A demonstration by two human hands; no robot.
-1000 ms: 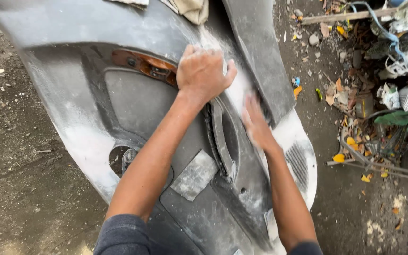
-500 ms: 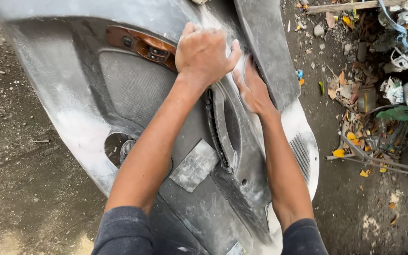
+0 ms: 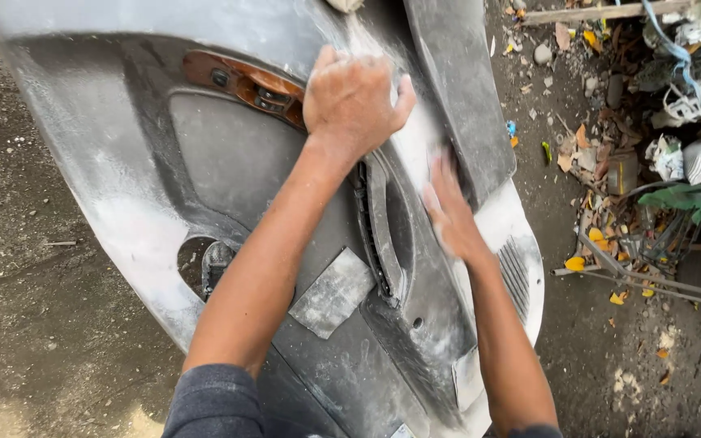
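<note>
A large grey dust-coated plastic car door panel (image 3: pixel 229 178) lay across the dirt ground (image 3: pixel 34 324), where the right hand (image 3: pixel 452 212), blurred but seemingly flat with fingers together, pressed its right-hand ridge, while farther off the left hand (image 3: pixel 353 99) curled down, apparently steadying it.

Looking down on a dusty grey car panel (image 3: pixel 229 162) lying on dirt ground (image 3: pixel 34 324). Left hand (image 3: pixel 354 101) curling over a ridge of the panel beside a brown bracket (image 3: pixel 245 81). Right hand (image 3: pixel 452 211), blurred, pressing flat on the whitened surface by a long vent slot (image 3: pixel 383 231). Scrap and yellow leaves (image 3: pixel 651 162) lying at right.
</note>
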